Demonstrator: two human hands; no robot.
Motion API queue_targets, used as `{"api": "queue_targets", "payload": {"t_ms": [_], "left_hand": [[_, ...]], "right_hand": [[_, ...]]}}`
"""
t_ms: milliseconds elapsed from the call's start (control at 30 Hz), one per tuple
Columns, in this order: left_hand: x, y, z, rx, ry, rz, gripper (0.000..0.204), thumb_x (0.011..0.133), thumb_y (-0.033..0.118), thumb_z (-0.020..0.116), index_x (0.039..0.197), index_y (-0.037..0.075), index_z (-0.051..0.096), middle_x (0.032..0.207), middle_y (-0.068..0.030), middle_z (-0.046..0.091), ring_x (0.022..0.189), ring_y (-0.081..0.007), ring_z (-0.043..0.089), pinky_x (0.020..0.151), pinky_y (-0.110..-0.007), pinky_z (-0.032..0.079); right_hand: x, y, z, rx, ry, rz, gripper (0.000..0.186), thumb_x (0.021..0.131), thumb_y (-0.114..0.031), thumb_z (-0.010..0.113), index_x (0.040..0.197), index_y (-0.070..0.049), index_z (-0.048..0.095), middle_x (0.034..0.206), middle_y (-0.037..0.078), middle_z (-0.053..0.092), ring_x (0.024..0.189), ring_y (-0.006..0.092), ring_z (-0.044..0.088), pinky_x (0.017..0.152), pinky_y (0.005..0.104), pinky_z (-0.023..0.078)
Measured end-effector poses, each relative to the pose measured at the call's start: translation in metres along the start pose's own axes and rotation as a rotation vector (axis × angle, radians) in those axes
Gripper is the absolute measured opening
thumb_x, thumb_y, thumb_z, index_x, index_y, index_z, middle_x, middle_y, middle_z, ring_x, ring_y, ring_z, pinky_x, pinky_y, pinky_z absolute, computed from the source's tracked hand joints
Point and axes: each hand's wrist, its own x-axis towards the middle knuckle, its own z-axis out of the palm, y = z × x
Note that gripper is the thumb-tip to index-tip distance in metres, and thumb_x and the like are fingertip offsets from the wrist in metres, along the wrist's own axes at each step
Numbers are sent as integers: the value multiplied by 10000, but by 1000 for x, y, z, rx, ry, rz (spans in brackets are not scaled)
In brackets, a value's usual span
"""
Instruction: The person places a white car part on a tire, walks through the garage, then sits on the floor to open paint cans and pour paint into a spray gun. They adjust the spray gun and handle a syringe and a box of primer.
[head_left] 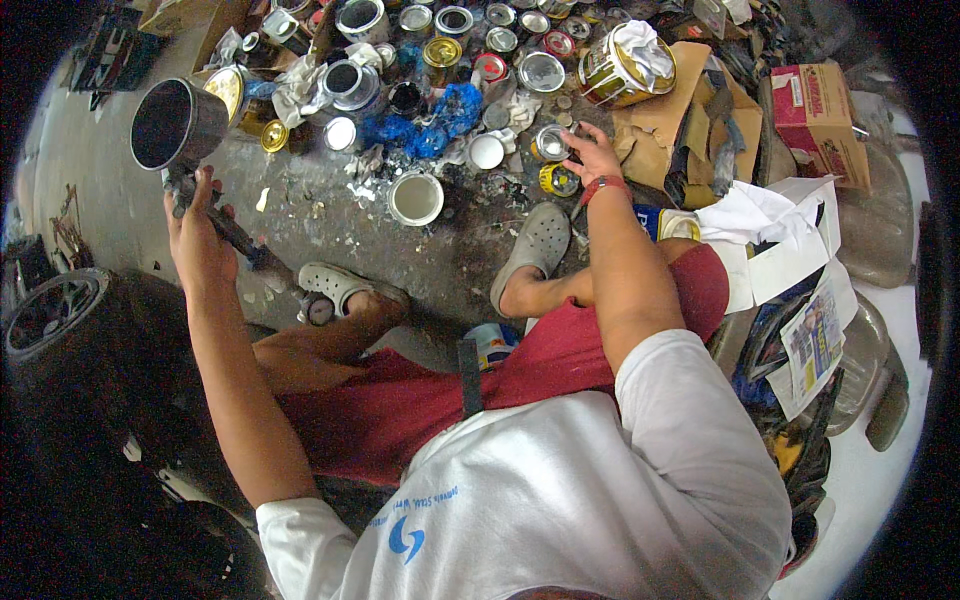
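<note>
My left hand (200, 235) is closed round a dark spray gun (181, 190), holding it up at the left, with a black cup (163, 122) on top. A hose hangs from the gun toward a round gauge (318, 308) by my foot. My right hand (594, 156) reaches to a small silver can (548, 142), its curved fingers apart at the rim; I cannot tell whether they grip it. A yellow can (559, 180) is just below it, and an open tub of pale liquid (416, 198) stands farther left.
Many paint cans (442, 55), crumpled blue plastic (455, 110) and rags cover the upper floor. Cardboard (645, 150), a red box (815, 125) and white paper (760, 215) lie at the right. My legs and grey clogs (530, 250) are below. A dark wheel-like object (55, 310) is at left.
</note>
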Motion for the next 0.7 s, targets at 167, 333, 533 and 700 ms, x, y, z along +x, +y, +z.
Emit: {"api": "queue_targets", "payload": {"t_ms": [167,333,533,700], "left_hand": [[-3,1,2,4,13,3,327,968,234,765,1242,138,615,1096,11,661,957,-118,601,760,-306,456],[-3,3,5,-48,29,-38,350,958,232,778,1250,165,596,1090,13,647,970,-132,584,775,-335,441],[0,4,1,-81,62,-55,347,976,219,757,1272,172,582,1076,41,637,991,-126,572,821,-343,426],[3,4,-8,-107,88,-30,338,979,219,751,1270,173,586,1075,33,648,954,-117,573,776,-342,442]], "right_hand": [[17,15,8,-470,87,-258,781,736,-222,950,1390,-148,529,1274,177,686,1160,272,666,1004,455,526],[-3,14,23,-918,173,-512,756,722,-254,936,1362,-118,557,1261,209,690,1163,410,659,972,486,534],[-19,16,33,-992,233,-575,749,732,-249,908,1373,-105,548,1340,234,640,1226,434,618,1033,504,502],[-19,20,37,-1014,247,-593,780,736,-229,899,1423,-123,542,1357,238,603,1275,444,576,1051,505,494]]}}
